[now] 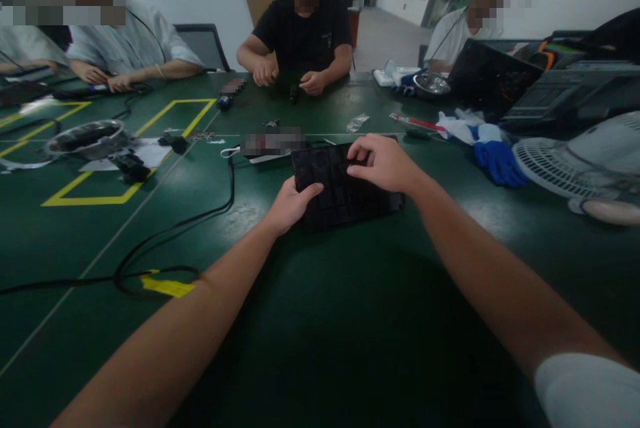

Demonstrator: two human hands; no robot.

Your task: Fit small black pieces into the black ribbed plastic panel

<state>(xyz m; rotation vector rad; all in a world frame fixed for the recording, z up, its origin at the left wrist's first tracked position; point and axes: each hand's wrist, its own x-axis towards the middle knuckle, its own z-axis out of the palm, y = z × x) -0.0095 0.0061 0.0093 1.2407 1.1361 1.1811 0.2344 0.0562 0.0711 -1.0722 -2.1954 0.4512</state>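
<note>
A flat black rectangular case or tray (335, 195) lies tilted above the green table in the middle of the view. My left hand (295, 201) grips its left edge, with the thumb on top and the other fingers hidden beneath. Over its upper right part is my right hand (380, 163), its fingers curled and close to the surface. Whether those fingertips hold something small cannot be made out.
Beyond the case is a power strip (270, 145) with black cables (233, 181). A metal ring device (90, 138) stands left. Blue gloves (497, 155) and a white fan (555, 165) are right. Several people sit around the green table (300, 321).
</note>
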